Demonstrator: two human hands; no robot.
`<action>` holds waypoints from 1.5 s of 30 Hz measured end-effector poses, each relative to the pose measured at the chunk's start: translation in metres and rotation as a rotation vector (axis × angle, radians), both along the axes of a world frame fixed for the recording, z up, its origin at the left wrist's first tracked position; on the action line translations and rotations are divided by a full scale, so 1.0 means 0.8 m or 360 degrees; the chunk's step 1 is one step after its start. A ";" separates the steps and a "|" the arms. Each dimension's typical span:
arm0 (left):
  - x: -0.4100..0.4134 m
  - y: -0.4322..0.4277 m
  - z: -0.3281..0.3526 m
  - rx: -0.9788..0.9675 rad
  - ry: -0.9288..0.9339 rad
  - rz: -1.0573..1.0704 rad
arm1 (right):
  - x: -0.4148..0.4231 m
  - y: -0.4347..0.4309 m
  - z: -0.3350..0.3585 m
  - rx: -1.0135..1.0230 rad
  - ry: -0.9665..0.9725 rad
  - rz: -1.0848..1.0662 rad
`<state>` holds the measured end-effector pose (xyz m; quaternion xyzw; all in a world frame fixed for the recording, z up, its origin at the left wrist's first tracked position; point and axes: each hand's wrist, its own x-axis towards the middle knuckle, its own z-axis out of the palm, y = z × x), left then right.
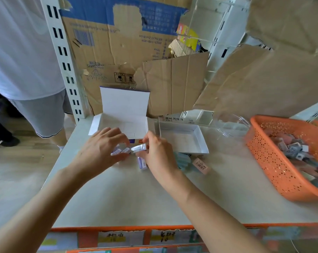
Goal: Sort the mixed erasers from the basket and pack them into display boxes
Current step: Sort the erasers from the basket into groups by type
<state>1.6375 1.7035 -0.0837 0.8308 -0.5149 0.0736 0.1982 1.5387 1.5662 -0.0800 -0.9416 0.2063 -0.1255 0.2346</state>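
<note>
Both hands meet at the middle of the shelf top, just in front of an open white display box [99, 123] with its lid standing up. My left hand [101, 148] curls round a few white-and-purple wrapped erasers [120, 151]. My right hand [157, 152] pinches one more wrapped eraser [139, 148] against them. Another white-and-purple eraser [142, 163] lies on the shelf under my right hand. A second open box [202, 141] sits to the right, and an orange perforated basket [271, 159] of mixed erasers stands at the far right.
Teal erasers [182, 159] and a pink barcoded eraser [202, 165] lie in front of the second box. A clear plastic lid [233, 125] rests behind the basket. Cardboard sheets [172, 84] stand at the back. A person in a white shirt [21, 52] stands at the left beside the slotted upright.
</note>
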 end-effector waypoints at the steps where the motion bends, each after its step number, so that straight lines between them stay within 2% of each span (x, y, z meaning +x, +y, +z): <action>1: -0.002 -0.002 0.003 -0.0011 0.0022 0.0010 | -0.002 -0.001 0.000 -0.0006 -0.0016 0.0017; 5: -0.010 -0.014 0.018 -0.0045 0.0072 0.0070 | -0.019 -0.011 0.007 -0.0065 -0.0136 0.0103; 11: -0.033 -0.061 0.043 -0.0201 -0.0007 0.0005 | -0.081 -0.064 0.054 -0.0050 -0.0238 0.0209; 19: -0.098 -0.169 0.085 -0.0312 -0.0003 -0.0370 | -0.211 -0.211 0.114 -0.0227 -0.0286 -0.0177; 23: -0.128 -0.222 0.093 -0.0335 0.0017 -0.0465 | -0.266 -0.288 0.125 -0.0233 -0.0182 -0.0340; 28: -0.167 -0.291 0.097 -0.0314 0.0118 -0.0542 | -0.310 -0.360 0.128 -0.0232 -0.0002 -0.0365; 33: -0.206 -0.360 0.095 -0.0233 0.0152 -0.0614 | -0.329 -0.420 0.125 -0.0231 0.0244 -0.0243; 45: -0.263 -0.481 0.077 0.0196 0.0169 -0.0284 | -0.305 -0.534 0.098 -0.0243 0.0559 0.0191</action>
